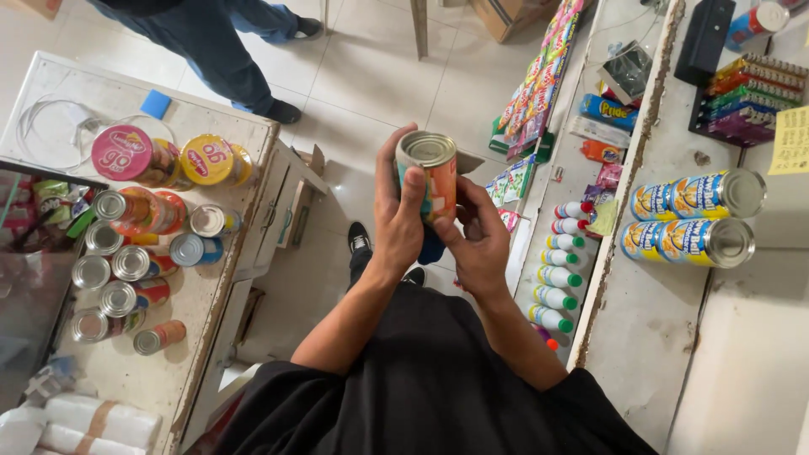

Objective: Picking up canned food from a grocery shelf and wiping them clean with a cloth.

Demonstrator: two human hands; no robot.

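So the person's got an orange-labelled tin can (428, 175) held upright in front of their chest, over the floor gap between the two counters. Left hand (398, 215) is wrapped round the left side of it with the thumb across the label, right hand (477, 244) is curled against the lower right side with something dark blue tucked under it (could be a cloth, can't really tell). Both sets of fingers are closed on the can, nothing loose. If it's getting turned or wiped, I'd say keep the left hand as the firm clamp and let the right do the moving — a smooth metal can probably slips easily if both hands shift at once. Room-wise it's tight: the left counter (227, 278) is crowded with more tins (126, 270) standing close together right up near its edge, and the right counter (666, 337) has two long yellow-and-blue cans (691, 219) lying on their sides, plus a row of small white bottles (558, 274) on the ledge below. Another person's legs (227, 50) are standing further up the aisle, so the free space is basically straight ahead and down.
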